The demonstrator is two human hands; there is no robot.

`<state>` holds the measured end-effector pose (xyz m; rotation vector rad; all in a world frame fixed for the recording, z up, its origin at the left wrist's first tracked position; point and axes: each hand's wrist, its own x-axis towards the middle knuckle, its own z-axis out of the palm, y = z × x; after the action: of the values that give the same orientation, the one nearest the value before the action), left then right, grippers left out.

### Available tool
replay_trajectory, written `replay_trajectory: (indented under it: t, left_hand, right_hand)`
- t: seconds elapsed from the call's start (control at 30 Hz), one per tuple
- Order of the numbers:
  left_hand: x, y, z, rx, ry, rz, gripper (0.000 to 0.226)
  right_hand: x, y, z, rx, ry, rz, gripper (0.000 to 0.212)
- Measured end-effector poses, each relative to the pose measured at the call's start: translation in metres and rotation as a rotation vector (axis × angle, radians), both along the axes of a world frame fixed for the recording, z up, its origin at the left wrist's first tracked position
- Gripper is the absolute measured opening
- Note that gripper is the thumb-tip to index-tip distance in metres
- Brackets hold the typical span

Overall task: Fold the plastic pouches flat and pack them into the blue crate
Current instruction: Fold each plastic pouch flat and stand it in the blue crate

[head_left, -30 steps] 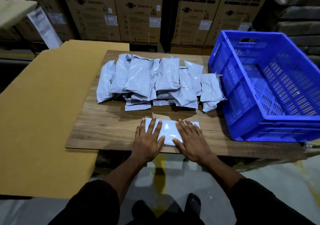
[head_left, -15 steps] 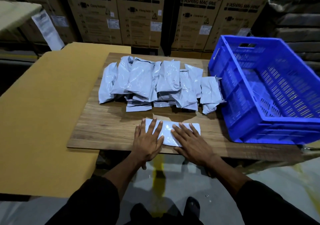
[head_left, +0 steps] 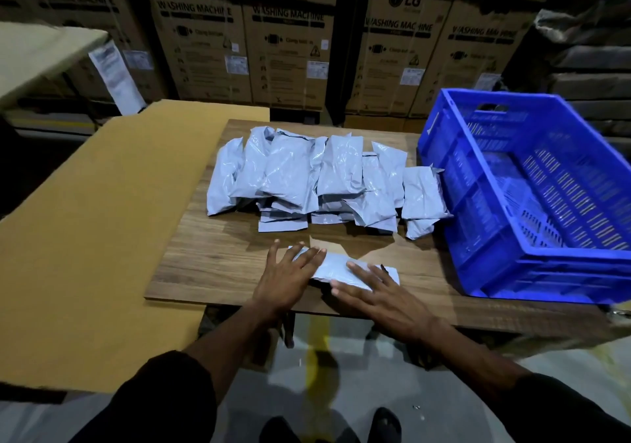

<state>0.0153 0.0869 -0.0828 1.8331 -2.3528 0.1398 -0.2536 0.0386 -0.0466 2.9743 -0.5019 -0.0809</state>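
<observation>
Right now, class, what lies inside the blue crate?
The blue crate shows only its own slotted floor and walls; no pouch is visible in it. The near wall hides the closest strip of floor. The pouches are still piled on the table.

A wooden table (head_left: 211, 265) has a bare strip along its near edge to the left; a heap of grey pouches (head_left: 307, 176) fills the middle and far part, blocking reach across; a blue crate (head_left: 478, 224) stands on the right, its tall near wall touching the heap's right end; its top is open from above.
</observation>
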Motion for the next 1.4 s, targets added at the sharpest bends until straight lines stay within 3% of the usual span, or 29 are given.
replay_trajectory:
  t: [0.07,0.13,0.17,0.27,0.37,0.43,0.53,0.6,0.7,0.77,0.87,0.93,1.07,1.2,1.4]
  left_hand:
    - [0.01,-0.003,0.007,0.04,0.015,0.005,0.079]
    - [0.017,-0.007,0.01,0.021,0.038,0.016,0.067]
    - [0.019,-0.008,0.012,-0.012,0.065,0.038,0.06]
    - [0.021,-0.006,0.021,-0.162,0.109,0.169,0.061]
    - [0.02,0.004,0.021,-0.292,0.103,0.125,0.069]
    - [0.018,0.007,0.015,-0.253,0.071,-0.01,0.069]
    - [0.005,0.006,0.003,-0.095,0.002,-0.078,0.066]
    - [-0.004,0.005,-0.004,0.034,0.011,-0.029,0.065]
    - [-0.014,0.008,-0.011,0.14,0.062,0.057,0.065]
    - [-0.02,0.012,-0.011,0.124,0.078,0.103,0.062]
    - [-0.03,0.018,-0.008,0.016,0.118,0.155,0.057]
    - [-0.034,0.019,-0.008,-0.037,0.107,0.145,0.057]
    - [-0.043,0.008,-0.004,-0.01,0.07,0.104,0.066]
    - [-0.045,0.0,-0.011,0.052,0.056,0.082,0.076]
    - [-0.042,0.004,-0.02,-0.001,0.108,0.055,0.089]
  right_hand:
    - [0.0,-0.004,-0.002,-0.05,-0.09,0.075,0.089]
    - [0.003,-0.008,0.004,-0.088,-0.233,0.126,0.048]
    - [0.008,-0.006,0.013,-0.054,-0.316,0.115,0.04]
    - [0.019,-0.004,0.029,0.15,-0.583,-0.054,0.031]
    - [0.02,-0.012,0.034,0.468,-0.715,-0.28,0.05]
    - [0.017,-0.021,0.036,0.651,-0.72,-0.414,0.051]
    - [0.016,-0.039,0.041,0.807,-0.572,-0.511,0.048]
    - [0.015,-0.05,0.042,0.754,-0.448,-0.545,0.049]
    - [0.025,-0.047,0.037,0.492,-0.394,-0.607,0.041]
    - [0.037,-0.028,0.022,0.47,-0.434,-0.611,0.042]
    - [0.04,-0.004,-0.006,0.425,-0.275,-0.516,0.063]
    - [0.033,-0.002,-0.017,0.382,-0.257,-0.507,0.065]
    - [0.044,-0.015,-0.019,0.312,-0.394,-0.605,0.056]
    - [0.069,-0.028,-0.022,0.293,-0.316,-0.724,0.07]
    - [0.074,-0.029,-0.036,0.187,-0.211,-0.795,0.076]
